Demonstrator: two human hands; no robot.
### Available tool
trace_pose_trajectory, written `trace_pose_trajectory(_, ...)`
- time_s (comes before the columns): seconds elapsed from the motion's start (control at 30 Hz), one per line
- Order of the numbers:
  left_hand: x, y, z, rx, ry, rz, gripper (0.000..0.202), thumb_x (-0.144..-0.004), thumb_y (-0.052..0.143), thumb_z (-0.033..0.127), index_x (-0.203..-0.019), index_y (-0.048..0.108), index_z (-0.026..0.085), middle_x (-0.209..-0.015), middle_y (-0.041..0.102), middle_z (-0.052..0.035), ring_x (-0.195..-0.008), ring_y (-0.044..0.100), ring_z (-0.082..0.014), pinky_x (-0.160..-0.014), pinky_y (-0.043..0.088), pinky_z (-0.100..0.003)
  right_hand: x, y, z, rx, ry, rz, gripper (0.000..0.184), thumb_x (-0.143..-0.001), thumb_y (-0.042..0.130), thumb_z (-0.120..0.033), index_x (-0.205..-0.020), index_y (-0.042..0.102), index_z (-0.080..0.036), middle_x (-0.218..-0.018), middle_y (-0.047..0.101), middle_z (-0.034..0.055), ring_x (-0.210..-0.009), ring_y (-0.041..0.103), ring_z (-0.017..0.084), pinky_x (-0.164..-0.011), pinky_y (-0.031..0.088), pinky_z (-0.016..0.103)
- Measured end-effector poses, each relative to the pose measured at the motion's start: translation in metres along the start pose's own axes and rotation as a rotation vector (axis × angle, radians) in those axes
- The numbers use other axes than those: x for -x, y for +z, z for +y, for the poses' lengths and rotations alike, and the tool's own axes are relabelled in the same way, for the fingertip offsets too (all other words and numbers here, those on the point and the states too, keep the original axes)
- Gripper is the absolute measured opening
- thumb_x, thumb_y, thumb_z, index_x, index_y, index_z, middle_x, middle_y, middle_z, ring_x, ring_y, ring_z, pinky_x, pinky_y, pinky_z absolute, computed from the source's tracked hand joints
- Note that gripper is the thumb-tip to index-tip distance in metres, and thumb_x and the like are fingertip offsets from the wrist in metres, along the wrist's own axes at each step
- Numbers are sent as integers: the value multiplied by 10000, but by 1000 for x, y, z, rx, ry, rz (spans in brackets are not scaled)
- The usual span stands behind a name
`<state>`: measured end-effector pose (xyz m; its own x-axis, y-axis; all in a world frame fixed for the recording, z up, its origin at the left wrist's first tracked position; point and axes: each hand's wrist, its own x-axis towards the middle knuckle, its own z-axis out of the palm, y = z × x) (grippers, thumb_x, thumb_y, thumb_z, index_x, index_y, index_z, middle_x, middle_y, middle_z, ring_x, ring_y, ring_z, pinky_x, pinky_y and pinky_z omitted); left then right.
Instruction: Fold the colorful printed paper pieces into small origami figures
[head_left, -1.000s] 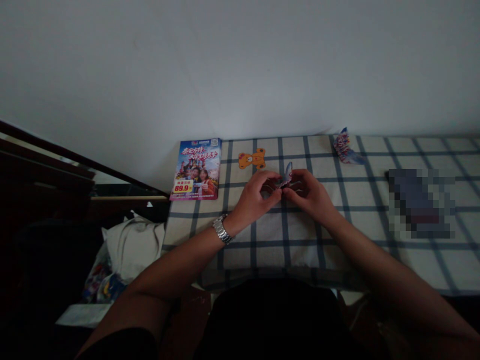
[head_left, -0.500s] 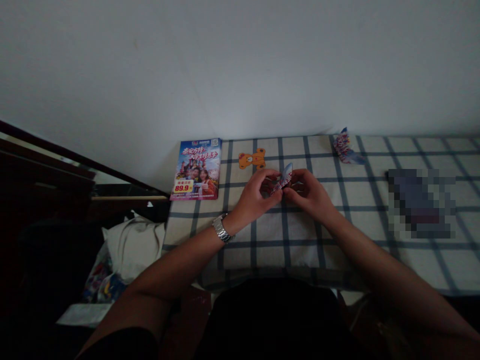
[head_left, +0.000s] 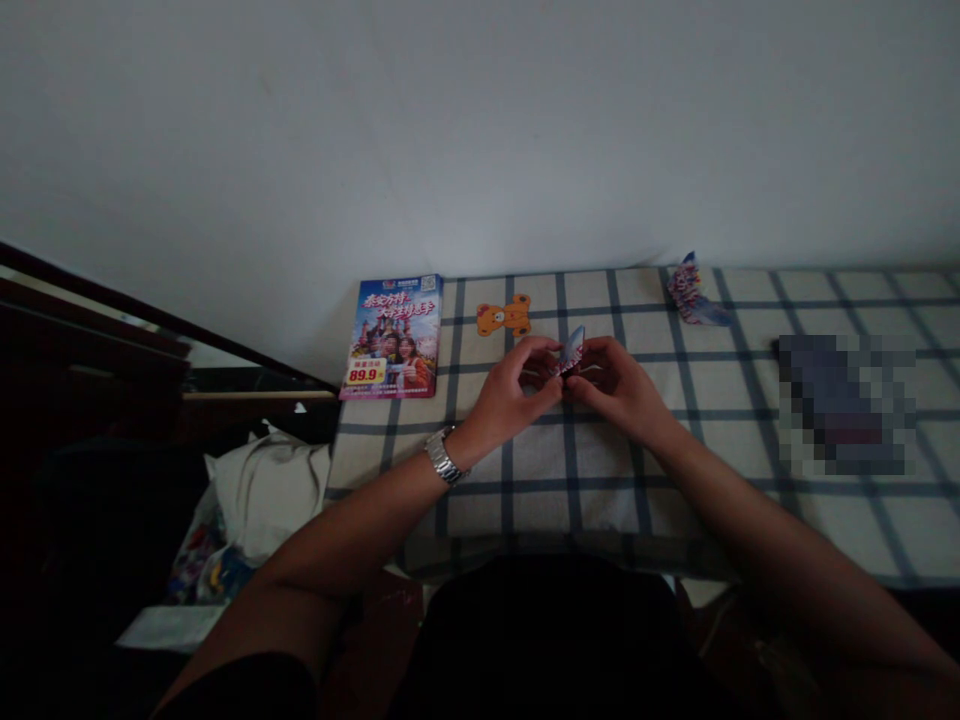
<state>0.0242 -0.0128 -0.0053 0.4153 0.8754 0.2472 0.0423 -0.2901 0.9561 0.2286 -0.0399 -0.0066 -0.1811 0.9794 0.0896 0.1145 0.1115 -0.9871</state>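
Between both hands, above the checked cloth [head_left: 607,480], is a folded piece of printed paper [head_left: 573,348], blue on top with red and white pleats. My left hand [head_left: 521,385], with a metal watch [head_left: 444,456] at its wrist, pinches the paper's left side. On the other side my right hand [head_left: 611,385] grips it with thumb and fingers. The fingers hide much of its lower part. A similar pleated paper [head_left: 688,292] lies near the wall on the right. At the left end rests a stack of printed flyers [head_left: 394,338].
An orange bear cut-out or print [head_left: 504,316] is on the cloth behind my left hand. A blurred dark object [head_left: 840,405] lies at the right. White bags [head_left: 270,490] stand below the table's left edge. The wall [head_left: 525,140] rises behind.
Less of the folded paper's pleated part shows between my fingers now. Both hands stay almost in the same place.
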Motion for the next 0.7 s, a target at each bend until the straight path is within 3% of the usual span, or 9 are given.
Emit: trace_pose_trajectory(0.7,-1,-2,2,-2,-23,14,367,-908,711,247,-1251,588,210,-1054,658,-48,-946,653,-157,-800,560,-262,1,-1,-6,46,9,18,373,-899,796,-446,-1150,586,-268,-1022,738,37,-909,728,206,-786,626,347)
